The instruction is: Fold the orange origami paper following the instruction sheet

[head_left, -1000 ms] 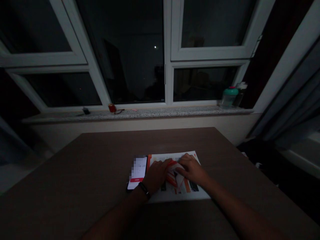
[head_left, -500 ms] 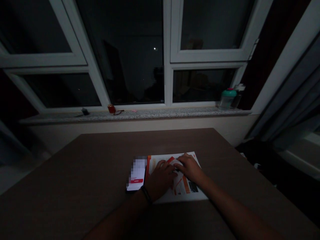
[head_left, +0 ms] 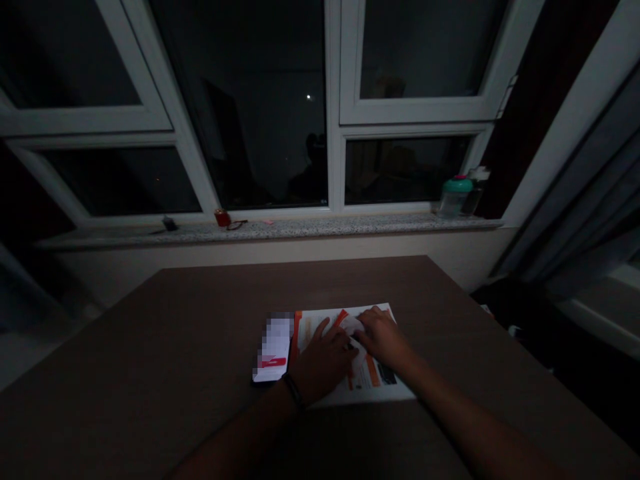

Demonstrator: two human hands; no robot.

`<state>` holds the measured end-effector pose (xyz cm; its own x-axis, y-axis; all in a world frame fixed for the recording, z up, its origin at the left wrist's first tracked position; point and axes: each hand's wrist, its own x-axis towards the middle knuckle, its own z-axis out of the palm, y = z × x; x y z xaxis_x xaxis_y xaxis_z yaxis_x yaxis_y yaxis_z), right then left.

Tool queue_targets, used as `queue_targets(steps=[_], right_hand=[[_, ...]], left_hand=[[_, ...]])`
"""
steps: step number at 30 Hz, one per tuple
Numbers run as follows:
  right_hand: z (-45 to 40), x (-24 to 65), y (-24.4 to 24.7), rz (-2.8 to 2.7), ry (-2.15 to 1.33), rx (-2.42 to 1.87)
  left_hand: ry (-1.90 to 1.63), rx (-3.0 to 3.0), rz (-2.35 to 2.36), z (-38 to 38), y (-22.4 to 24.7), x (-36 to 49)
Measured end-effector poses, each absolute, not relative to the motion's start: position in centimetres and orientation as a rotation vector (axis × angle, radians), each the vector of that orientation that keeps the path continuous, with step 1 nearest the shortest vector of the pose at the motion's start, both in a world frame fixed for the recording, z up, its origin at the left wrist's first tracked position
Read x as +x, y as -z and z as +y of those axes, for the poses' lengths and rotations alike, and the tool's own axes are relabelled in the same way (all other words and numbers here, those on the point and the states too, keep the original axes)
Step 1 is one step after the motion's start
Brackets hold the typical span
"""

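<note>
Handling a folded paper (head_left: 359, 359) by dim light, two bare hands meet atop a printed sheet (head_left: 393, 393) on a dark table (head_left: 200, 333) — head cam, sole view. The paper, white w/ an orange strip, lies nr. the sheet's middle, partly hidden; its visible long axis runs aslant, approx. from the sheet's far edge toward its near right corner.

The left hand (head_left: 325, 363), over the sheet's left half, covers more of the paper: index finger apart, pointing to the sheet's far edge, the other fingers bent right across the paper. The right hand (head_left: 381, 337), over the sheet's far right part, has thumb and fingers at the paper's far right side. So the paper sits btwn the two, right of the left fingers, left of the right thumb — both hands on it, neither clearly nearer. Whether either one pinches or merely presses: can't tell, too dark.

Just left of the sheet, a lit phone (head_left: 275, 343), screen pt. blurred. Well beyond the sheet, a windowsill (head_left: 300, 227) w/ a teal-lidded bottle (head_left: 454, 200).
</note>
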<state>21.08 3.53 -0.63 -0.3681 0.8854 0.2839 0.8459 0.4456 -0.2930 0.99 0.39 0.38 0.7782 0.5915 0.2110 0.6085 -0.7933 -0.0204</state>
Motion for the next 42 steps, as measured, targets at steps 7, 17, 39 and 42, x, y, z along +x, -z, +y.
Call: queue_targets(steps=[7, 17, 39, 42], right_hand=[[3.83, 20.81, 0.66, -2.309, -0.075, -1.518], [3.91, 20.76, 0.77, -2.289, -0.032, -1.574], [3.63, 20.14, 0.27, -2.261, -0.005, -1.648], [3.56, 20.11, 0.19, -2.267, -0.001, -1.647]], left_hand=[[0.393, -2.963, -0.994, -0.17, -0.84, 1.25], [0.377, -2.981, -0.928, -0.18, -0.74, 1.36], [0.363, -2.971, -0.932, -0.28, -0.61, 1.28], [0.369, -2.980, -0.915, -0.27, -0.57, 1.21]])
